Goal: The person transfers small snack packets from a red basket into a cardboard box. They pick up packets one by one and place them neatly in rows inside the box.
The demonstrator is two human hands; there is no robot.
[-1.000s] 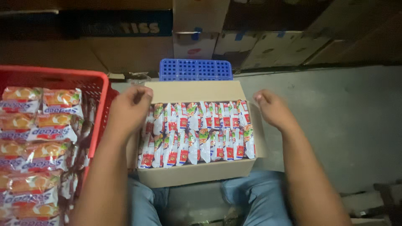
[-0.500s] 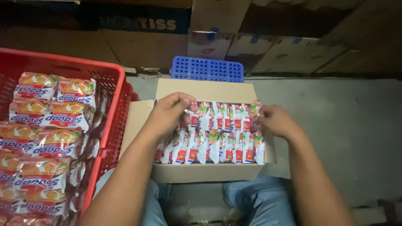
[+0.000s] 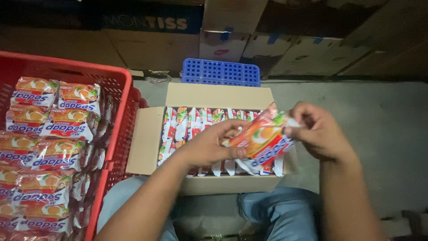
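Noodle packet (image 3: 261,143) — light, crinkly, slippery film, brittle contents; above cardboard box (image 3: 214,96). Left hand (image 3: 209,145), right hand (image 3: 318,131) pinch opposite ends — best hold.

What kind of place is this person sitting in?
Probably a storeroom or shop stockroom: stacked cardboard boxes line the back, an open carton holds rows of noodle packets, and a red crate holds more, on a bare concrete floor.

Red crate (image 3: 117,85) cut off left; carton's (image 3: 147,138) packets partly hidden.
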